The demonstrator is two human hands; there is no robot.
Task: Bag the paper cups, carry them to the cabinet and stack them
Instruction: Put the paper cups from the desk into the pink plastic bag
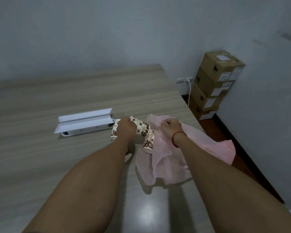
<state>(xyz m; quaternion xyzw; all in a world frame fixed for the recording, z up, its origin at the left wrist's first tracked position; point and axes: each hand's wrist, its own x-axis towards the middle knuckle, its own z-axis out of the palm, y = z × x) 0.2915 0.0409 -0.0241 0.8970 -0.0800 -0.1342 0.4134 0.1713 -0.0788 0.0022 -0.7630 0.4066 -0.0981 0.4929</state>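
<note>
On the grey wood-grain worktop (57, 98), mid-frame, the left hand (126, 126) grips a cup (140, 127) and the right hand (170, 126) pinches the pink bag (168, 158). Boxes (213, 84) stack at the bare wall (141, 31), upper right

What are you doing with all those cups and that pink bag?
A person is bagging paper cups at a table. The left hand grips one bean-patterned paper cup. The right hand pinches the pink bag by its edge. A second cup lies against the bag, though it is hard to tell whether it is inside. A third cup stands by the left hand.
</note>
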